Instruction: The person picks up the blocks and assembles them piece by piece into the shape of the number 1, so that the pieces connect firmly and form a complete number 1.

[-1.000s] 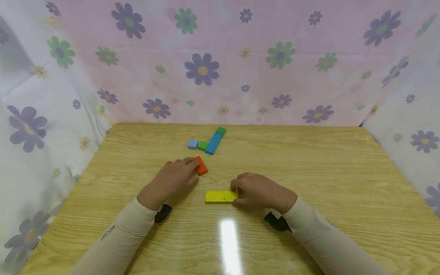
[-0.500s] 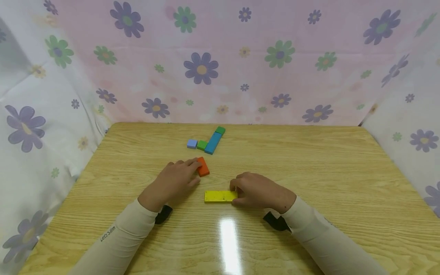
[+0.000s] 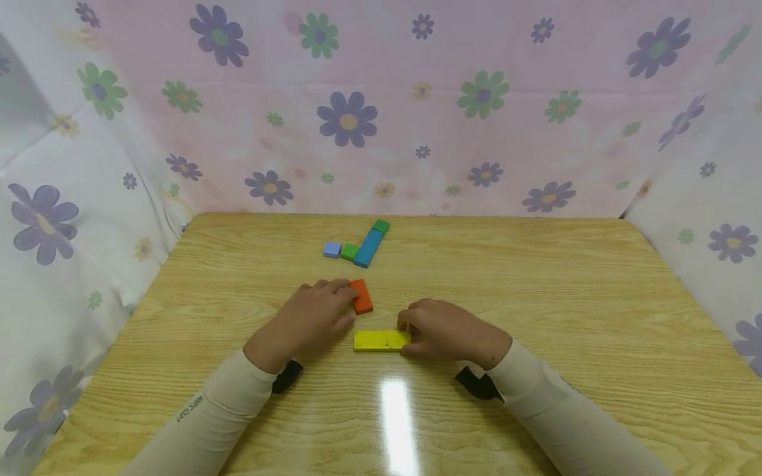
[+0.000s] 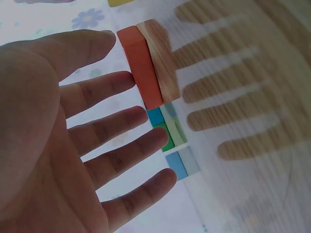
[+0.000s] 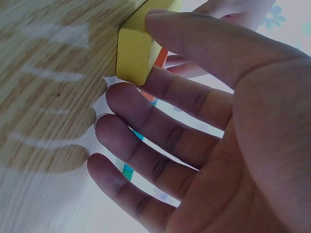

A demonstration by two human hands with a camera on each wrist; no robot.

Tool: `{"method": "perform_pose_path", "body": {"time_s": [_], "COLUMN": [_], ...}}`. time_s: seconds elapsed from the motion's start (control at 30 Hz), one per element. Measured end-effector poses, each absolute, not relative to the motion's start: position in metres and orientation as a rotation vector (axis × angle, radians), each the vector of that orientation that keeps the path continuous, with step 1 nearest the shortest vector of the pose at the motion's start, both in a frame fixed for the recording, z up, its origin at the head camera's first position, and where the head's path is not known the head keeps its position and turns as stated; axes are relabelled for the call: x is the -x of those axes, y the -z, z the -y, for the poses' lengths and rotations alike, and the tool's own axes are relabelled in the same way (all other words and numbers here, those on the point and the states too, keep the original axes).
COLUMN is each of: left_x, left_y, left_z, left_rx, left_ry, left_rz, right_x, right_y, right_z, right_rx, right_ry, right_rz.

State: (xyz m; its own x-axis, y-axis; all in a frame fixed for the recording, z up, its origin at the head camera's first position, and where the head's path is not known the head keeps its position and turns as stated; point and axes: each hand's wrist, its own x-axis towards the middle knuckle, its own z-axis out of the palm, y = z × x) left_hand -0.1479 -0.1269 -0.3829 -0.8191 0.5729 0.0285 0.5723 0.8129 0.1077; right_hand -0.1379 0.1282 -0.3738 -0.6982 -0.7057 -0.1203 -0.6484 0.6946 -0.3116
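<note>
Two flat blocks lie under the person's hands on the wooden table [image 3: 536,277]. The only readable writing is small dark lettering on the left sleeve [image 3: 192,408], which seems to read "Let's Slim".

The orange block [image 3: 360,295] lies flat just beyond the fingertips of the left hand [image 3: 309,317]. In the left wrist view the fingers [image 4: 109,126] are straight and spread, and the index finger reaches the long side of the block; the hand touches it without closing round it.

The yellow block [image 3: 381,340] lies flat and crosswise, nearer the person than the orange one and a little apart from it. The right hand [image 3: 449,330] is at its right end. In the right wrist view the thumb lies along one side of that end and the index finger against the other, so the block is pinched lightly between them, while the other fingers [image 5: 141,141] stretch out loosely against the tabletop.

Well beyond both hands, a long blue block [image 3: 370,248] lies at a slant with a small green block [image 3: 381,226] at its far end, a second green block [image 3: 349,251] against its near end, and a pale lilac-blue block [image 3: 332,249] just left of that. A flowered cloth [image 3: 381,106] hangs round the table on three sides.
</note>
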Motion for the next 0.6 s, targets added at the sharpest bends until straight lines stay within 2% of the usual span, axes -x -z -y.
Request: {"method": "perform_pose_path", "body": {"time_s": [0.6], "left_x": [0.1391], "left_y": [0.38], "left_z": [0.1182], "left_rx": [-1.024], "left_ry": [-0.19], "left_rz": [-2.923], "right_x": [0.1398], "right_y": [0.3753], "right_z": [-0.1277], "right_rx": [1.07], "right_ry": [0.358], "right_rz": [-2.668]}}
